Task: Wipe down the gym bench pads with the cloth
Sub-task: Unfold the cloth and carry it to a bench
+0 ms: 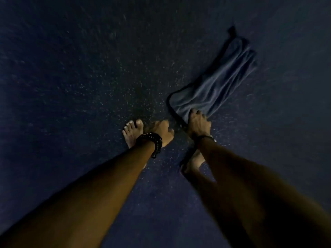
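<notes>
A grey-blue cloth (220,81) with a dark edge hangs stretched out above the dark floor at centre right. My right hand (198,124) grips its near corner, fingers curled round the fabric. My left hand (162,131) hangs beside it to the left with loosely bent fingers and holds nothing; a dark beaded band circles that wrist. No bench pad is in view.
The dark speckled rubber floor (89,77) fills the view. My bare left foot (131,133) stands just left of my left hand. My other bare foot (194,162) shows below my right wrist. The scene is dim and blurred.
</notes>
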